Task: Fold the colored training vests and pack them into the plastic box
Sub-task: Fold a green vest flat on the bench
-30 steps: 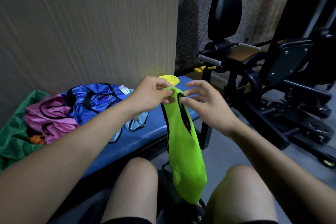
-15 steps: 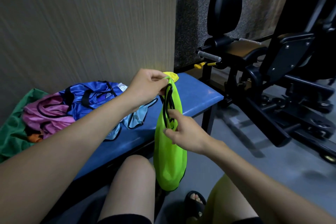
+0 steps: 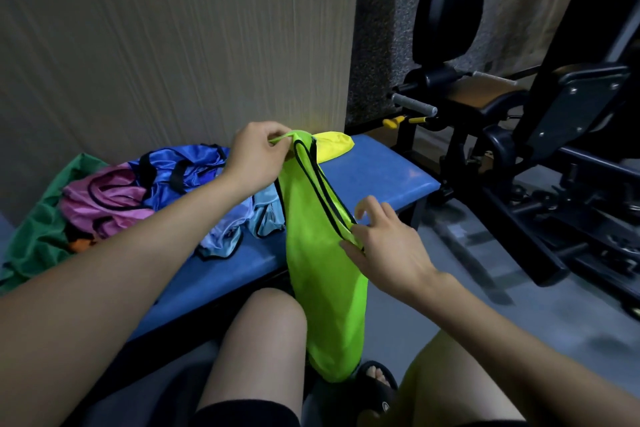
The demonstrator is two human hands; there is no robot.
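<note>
Neon-green slippery mesh training vest with black trim [image 3: 322, 263] hangs over the person's knees, top pinched by the left hand [image 3: 256, 159], armhole edge pinched lower down by the right hand [image 3: 384, 239]. Risks, judged: slick fabric could slide out of a light pinch and drop to the grey floor [image 3: 450, 305]; folding in mid-air could leave it crooked. The blue padded tabletop [image 3: 374, 180] carries a heap of blue, pink and pale vests [image 3: 166, 191] and a yellow one [image 3: 334, 144]. Black gym machine [image 3: 519, 121] on the right; plastic box not seen.
</note>
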